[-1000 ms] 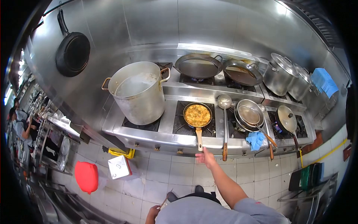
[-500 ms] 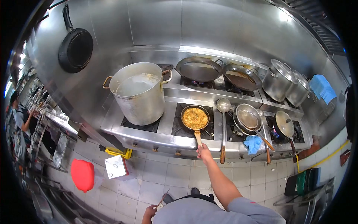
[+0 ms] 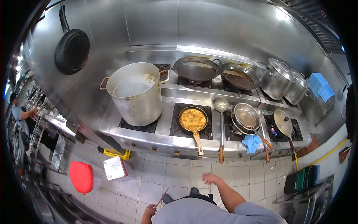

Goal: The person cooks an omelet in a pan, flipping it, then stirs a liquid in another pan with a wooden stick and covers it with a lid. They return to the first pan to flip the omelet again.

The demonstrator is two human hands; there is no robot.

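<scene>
A small frying pan point(image 3: 196, 136) with a wooden handle sits on the front burner, and a golden egg-like mixture point(image 3: 192, 119) fills it. My right hand point(image 3: 211, 179) is off the handle, in front of the stove, with loosely bent fingers and nothing in them. Low at my left side, my left hand point(image 3: 150, 210) is closed around a thin, pointed, stick-like utensil point(image 3: 162, 196); its exact kind is too small to make out. Right of the pan lies a long-handled ladle point(image 3: 222, 127). Beside that, a strainer point(image 3: 246, 115) rests over a round vessel.
A large steaming stockpot point(image 3: 136, 102) stands left of the pan. Behind are two wide pans point(image 3: 196, 71) and lidded pots point(image 3: 276, 80). A blue cloth point(image 3: 251, 143) hangs at the stove edge. On the floor are a red-topped item point(image 3: 81, 177) and a white-lidded container point(image 3: 115, 168). Another person point(image 3: 23, 115) stands far left.
My right hand has let go of the frying pan's handle and drawn back toward my body. The pan stays on its burner. My left hand still holds the thin utensil.
</scene>
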